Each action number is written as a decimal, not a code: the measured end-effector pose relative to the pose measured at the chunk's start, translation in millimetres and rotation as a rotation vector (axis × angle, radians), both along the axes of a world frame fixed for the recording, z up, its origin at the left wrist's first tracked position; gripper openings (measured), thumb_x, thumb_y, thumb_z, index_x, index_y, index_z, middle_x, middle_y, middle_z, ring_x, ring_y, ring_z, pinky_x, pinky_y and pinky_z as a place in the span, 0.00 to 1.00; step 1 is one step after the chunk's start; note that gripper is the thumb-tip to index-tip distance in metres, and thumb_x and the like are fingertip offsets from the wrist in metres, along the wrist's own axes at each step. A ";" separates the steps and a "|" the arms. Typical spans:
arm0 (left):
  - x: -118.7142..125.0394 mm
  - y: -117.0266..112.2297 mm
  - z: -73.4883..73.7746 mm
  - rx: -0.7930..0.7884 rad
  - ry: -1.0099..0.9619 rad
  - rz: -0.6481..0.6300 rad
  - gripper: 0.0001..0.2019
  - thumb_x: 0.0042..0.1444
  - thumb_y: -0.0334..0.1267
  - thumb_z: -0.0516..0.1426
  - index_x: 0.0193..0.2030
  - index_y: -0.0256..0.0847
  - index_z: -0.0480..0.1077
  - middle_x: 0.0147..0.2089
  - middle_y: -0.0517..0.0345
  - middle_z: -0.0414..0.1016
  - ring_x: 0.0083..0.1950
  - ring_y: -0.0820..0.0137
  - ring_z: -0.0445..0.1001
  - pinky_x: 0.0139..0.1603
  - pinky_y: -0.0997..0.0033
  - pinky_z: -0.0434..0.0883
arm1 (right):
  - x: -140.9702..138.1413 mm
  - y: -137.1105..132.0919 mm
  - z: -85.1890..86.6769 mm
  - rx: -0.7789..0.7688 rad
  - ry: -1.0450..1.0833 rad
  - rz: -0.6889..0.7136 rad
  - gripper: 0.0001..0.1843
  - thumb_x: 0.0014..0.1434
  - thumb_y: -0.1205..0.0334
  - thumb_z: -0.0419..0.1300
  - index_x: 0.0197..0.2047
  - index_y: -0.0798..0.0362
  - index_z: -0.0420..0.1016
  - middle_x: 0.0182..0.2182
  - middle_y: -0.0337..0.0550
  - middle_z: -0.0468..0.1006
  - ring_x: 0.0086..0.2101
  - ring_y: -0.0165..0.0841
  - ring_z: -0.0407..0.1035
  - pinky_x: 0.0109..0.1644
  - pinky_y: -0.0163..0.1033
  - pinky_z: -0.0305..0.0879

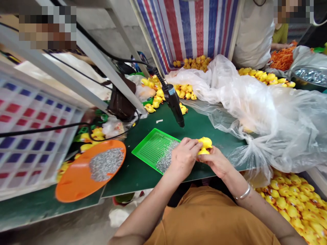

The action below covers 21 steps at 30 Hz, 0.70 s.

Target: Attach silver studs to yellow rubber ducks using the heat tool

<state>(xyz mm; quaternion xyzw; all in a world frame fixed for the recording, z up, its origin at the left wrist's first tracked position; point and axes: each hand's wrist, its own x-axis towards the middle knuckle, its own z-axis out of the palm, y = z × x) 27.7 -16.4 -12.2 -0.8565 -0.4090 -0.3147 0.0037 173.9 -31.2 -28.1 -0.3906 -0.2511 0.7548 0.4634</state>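
From the head camera, both hands meet over the green table edge. The right hand (216,161) cups a small yellow rubber duck (205,144) from below, fingers closed round its base. The left hand (184,156) pinches the duck's side with curled fingertips. Just left of the grip lies a green plastic mesh tray (149,144) holding small silvery metal pieces (166,158). Above the grip hangs a black power screwdriver (175,103).

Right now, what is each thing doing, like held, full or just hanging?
yellow duck, held between both hands.
left hand, fingers pinched on the duck.
right hand, cupping the duck from below.
green tray, flat on the table, partly filled with metal bits.
orange dish, holding a pile of metal bits.
black tool, hanging, untouched.
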 end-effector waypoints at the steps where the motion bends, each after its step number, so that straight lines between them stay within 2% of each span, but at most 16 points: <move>1: 0.4 0.7 0.4 0.009 0.017 0.003 0.11 0.64 0.32 0.53 0.44 0.43 0.78 0.41 0.51 0.81 0.39 0.64 0.72 0.35 0.69 0.70 | -0.7 0.0 0.3 -0.016 0.004 -0.001 0.21 0.32 0.72 0.72 0.34 0.54 0.77 0.29 0.34 0.76 0.31 0.29 0.68 0.40 0.36 0.65; 6: -2.3 4.4 -2.8 -0.003 0.001 0.046 0.10 0.65 0.38 0.55 0.43 0.42 0.78 0.39 0.53 0.81 0.38 0.67 0.74 0.37 0.70 0.71 | -1.8 -1.3 -0.7 -0.098 0.042 0.023 0.21 0.30 0.72 0.73 0.33 0.55 0.77 0.28 0.35 0.76 0.31 0.28 0.68 0.39 0.36 0.66; 8: -12.1 4.9 -5.6 -0.096 -0.076 0.090 0.10 0.65 0.40 0.56 0.44 0.42 0.78 0.40 0.53 0.81 0.39 0.67 0.76 0.40 0.69 0.72 | 0.2 -1.2 -3.4 -0.110 0.055 0.029 0.22 0.30 0.71 0.74 0.33 0.56 0.77 0.28 0.36 0.76 0.30 0.28 0.68 0.39 0.37 0.67; 10: -27.2 4.3 -9.5 -0.220 -0.095 0.191 0.10 0.64 0.42 0.56 0.43 0.42 0.78 0.41 0.54 0.82 0.41 0.67 0.77 0.43 0.68 0.73 | 3.7 0.3 -6.7 -0.118 0.073 0.017 0.23 0.30 0.71 0.75 0.34 0.56 0.77 0.28 0.37 0.77 0.29 0.28 0.69 0.40 0.38 0.67; 13: -49.4 1.2 -18.1 -0.414 0.095 0.357 0.07 0.62 0.40 0.59 0.41 0.45 0.78 0.43 0.55 0.81 0.46 0.63 0.77 0.43 0.66 0.73 | 9.5 5.7 -10.0 -0.120 0.121 0.001 0.23 0.32 0.70 0.75 0.35 0.56 0.78 0.29 0.38 0.78 0.29 0.29 0.71 0.40 0.39 0.68; 15: -57.4 -1.4 -24.2 -0.508 0.232 0.405 0.06 0.61 0.39 0.59 0.40 0.45 0.79 0.43 0.55 0.81 0.48 0.60 0.76 0.44 0.65 0.72 | 12.4 10.8 -10.0 -0.128 0.161 -0.005 0.20 0.36 0.68 0.75 0.35 0.56 0.78 0.29 0.40 0.78 0.30 0.31 0.72 0.40 0.41 0.69; 17: -59.4 -3.3 -28.6 -0.538 0.281 0.425 0.08 0.62 0.40 0.58 0.39 0.45 0.79 0.41 0.55 0.81 0.48 0.60 0.75 0.43 0.65 0.72 | 14.1 16.1 -8.7 -0.143 0.189 -0.012 0.17 0.40 0.65 0.74 0.34 0.57 0.78 0.28 0.40 0.78 0.30 0.32 0.72 0.40 0.41 0.71; 21: -58.3 -3.0 -31.8 -0.499 0.239 0.440 0.10 0.63 0.40 0.56 0.39 0.46 0.80 0.41 0.56 0.82 0.48 0.59 0.76 0.45 0.63 0.72 | 17.1 25.3 -5.2 -0.151 0.190 -0.028 0.13 0.45 0.64 0.72 0.34 0.58 0.78 0.27 0.41 0.77 0.29 0.31 0.73 0.37 0.40 0.72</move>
